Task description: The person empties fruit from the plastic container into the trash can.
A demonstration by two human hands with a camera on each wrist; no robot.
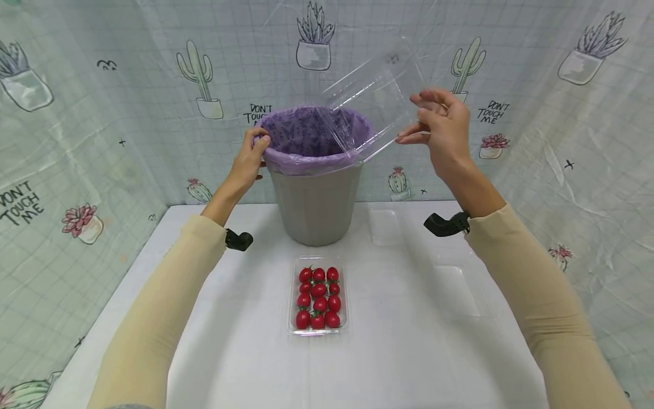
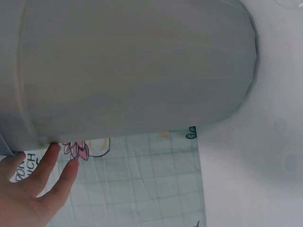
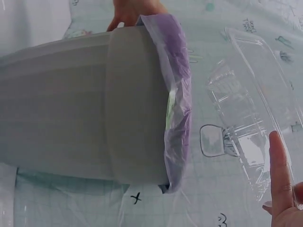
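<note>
A grey trash can (image 1: 315, 207) with a purple bag liner (image 1: 313, 166) folded over its rim stands at the table's back. My left hand (image 1: 248, 158) grips the rim's left side, thumb on top; the left wrist view shows its fingers (image 2: 57, 187) spread beside the can. With thumb and fingers my right hand (image 1: 443, 122) pinches the edge of a clear plastic container (image 1: 380, 99), tilted above the right side of the can. Its hinged-looking shell shows in the right wrist view. Nearer me, a clear box holds several red cherry tomatoes (image 1: 318, 291).
On the white table (image 1: 245, 352) to the right are faint clear plastic pieces: one (image 1: 385, 227) behind and a larger one (image 1: 457, 289) nearer my right forearm. A printed curtain (image 1: 357, 23) with cactus drawings hangs behind and at both sides.
</note>
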